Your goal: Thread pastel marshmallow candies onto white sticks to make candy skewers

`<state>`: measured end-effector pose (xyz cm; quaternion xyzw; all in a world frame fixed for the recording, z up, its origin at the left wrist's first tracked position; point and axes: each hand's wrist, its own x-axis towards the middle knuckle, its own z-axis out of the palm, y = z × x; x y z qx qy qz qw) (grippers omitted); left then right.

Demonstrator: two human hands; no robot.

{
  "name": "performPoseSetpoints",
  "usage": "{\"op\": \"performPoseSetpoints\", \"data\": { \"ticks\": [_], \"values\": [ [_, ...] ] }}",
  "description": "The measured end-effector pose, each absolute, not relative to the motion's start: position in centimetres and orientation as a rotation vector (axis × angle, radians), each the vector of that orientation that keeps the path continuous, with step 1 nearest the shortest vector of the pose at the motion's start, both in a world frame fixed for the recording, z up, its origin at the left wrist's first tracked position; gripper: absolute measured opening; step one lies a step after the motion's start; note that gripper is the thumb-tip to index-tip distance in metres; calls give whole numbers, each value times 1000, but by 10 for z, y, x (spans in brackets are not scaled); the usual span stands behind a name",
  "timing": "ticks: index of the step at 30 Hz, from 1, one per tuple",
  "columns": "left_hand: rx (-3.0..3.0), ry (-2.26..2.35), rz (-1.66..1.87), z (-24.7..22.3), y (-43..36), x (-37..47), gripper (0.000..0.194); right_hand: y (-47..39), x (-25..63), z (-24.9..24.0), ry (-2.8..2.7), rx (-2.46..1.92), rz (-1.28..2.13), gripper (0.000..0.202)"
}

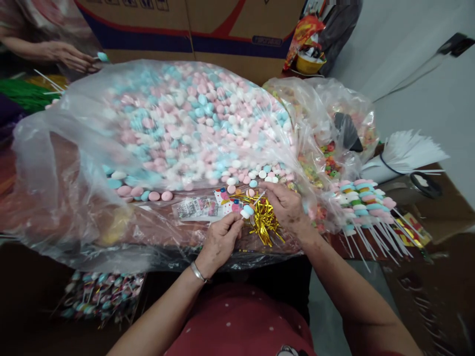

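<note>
My left hand (218, 244), with a silver bangle at the wrist, is closed in a pinch on small white and pale blue oval pieces (247, 211) that look like marshmallows. Between the fingers of my right hand (287, 205) is a thin white stick (260, 197), slanting down towards those pieces; whether it enters them I cannot tell. Gold tinsel strips (266, 225) lie below and between the hands. Beside them are dotted colourful cards (228, 202) and a clear packet of printed paper (196, 208).
A large clear bag (193, 123) of pastel pieces spreads across the table. To its right are bags of coloured pieces (328, 158), finished-looking skewers (365, 200) and a bundle of white sticks (411, 148). A box of wrapped sticks (102, 294) sits below left. Across the table, a person's hand (72, 57) holds a blue piece.
</note>
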<state>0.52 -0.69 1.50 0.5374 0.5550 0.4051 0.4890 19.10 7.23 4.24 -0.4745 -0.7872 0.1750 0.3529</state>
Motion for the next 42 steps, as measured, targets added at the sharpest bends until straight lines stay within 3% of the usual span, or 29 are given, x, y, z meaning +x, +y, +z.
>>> {"op": "performPoseSetpoints", "data": {
  "ticks": [5,13,18,21,26,33,37,42],
  "values": [
    [1306,1344,992,13,-7,5,28,63,190,41,-2032,-1181,482,36],
    [1333,1337,976,15,-9,4,27,70,194,36,-1554,-1234,1173,16],
    [1315,1291,994,13,-9,3,28,70,195,36,-1493,-1083,1560,43],
    [1197,1292,1062,8,-10,2,31,81,196,41,-1584,-1157,1323,39],
    [992,1274,1154,2,-10,3,31,104,180,52,-2493,-1361,576,16],
    [962,1246,1176,-1,-9,4,30,107,159,49,-2748,-1427,426,17],
    [912,1244,1174,-1,-10,3,29,115,173,53,-2651,-1426,519,17],
    [902,1225,1184,-1,-9,4,30,130,195,67,-2545,-1472,404,18]
  ]
}}
